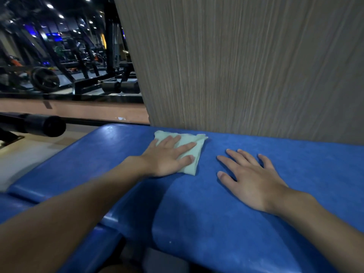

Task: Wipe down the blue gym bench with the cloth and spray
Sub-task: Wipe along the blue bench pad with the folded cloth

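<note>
Pale green cloth (190, 148) under flat, spread left hand (169, 156) (right hand (250, 177) likewise splayed) on blue bench (216, 223).

Blue bench (216, 203): cloth (190, 150) w/ both hands flat on top.

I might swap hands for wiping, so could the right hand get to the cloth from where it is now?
Probably yes. The right hand lies flat on the blue bench beside the cloth, with only bare pad between them. The left hand covers much of the cloth, but its right edge is exposed.
</note>
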Action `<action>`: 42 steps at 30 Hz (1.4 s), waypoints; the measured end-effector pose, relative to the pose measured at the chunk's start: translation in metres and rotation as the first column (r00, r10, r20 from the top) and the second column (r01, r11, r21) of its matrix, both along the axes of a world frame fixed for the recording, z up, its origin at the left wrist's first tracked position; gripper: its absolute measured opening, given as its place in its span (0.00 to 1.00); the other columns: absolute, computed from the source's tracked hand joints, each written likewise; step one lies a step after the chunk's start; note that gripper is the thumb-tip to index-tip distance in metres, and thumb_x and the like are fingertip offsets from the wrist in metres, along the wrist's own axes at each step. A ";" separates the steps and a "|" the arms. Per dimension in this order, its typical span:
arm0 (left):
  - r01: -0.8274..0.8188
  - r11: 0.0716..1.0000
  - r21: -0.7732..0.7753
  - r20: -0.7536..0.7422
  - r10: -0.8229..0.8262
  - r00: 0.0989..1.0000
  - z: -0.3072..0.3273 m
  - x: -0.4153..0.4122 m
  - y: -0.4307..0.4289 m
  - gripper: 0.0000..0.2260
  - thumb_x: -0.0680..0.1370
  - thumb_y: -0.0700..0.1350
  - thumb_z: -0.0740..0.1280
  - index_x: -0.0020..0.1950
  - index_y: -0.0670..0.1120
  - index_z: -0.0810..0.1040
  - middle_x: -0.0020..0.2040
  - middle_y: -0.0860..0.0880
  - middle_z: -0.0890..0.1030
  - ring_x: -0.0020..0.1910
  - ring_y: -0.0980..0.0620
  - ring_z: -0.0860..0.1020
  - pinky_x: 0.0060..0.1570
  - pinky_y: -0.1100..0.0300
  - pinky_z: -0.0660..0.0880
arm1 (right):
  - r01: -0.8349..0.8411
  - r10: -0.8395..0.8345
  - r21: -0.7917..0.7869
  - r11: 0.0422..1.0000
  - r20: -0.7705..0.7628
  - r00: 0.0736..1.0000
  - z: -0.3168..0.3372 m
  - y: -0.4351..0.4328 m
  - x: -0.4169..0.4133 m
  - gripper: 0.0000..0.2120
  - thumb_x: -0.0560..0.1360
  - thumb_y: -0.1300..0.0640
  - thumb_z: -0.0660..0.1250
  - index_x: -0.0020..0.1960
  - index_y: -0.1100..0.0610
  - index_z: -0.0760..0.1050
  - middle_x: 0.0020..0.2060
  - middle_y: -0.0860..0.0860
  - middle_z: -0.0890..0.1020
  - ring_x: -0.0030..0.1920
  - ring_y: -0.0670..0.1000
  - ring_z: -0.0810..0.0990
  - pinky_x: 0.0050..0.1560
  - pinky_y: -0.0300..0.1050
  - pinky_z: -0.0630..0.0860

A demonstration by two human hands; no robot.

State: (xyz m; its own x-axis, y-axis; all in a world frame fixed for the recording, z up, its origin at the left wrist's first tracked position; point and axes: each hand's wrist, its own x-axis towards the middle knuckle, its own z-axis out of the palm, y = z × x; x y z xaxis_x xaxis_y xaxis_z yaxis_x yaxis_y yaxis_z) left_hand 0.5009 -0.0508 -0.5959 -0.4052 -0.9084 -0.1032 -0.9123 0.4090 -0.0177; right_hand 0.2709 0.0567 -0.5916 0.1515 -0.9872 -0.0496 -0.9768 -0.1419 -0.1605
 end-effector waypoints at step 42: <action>0.050 0.999 -0.009 0.026 -0.050 0.998 0.005 0.058 0.089 0.29 0.74 0.73 0.39 0.75 0.72 0.42 0.82 0.49 0.44 0.79 0.53 0.39 0.76 0.48 0.37 | -0.030 0.031 -0.031 0.999 0.026 0.999 -0.001 -0.021 0.026 0.28 0.80 0.36 0.44 0.78 0.41 0.52 0.80 0.44 0.50 0.79 0.48 0.44 0.76 0.61 0.42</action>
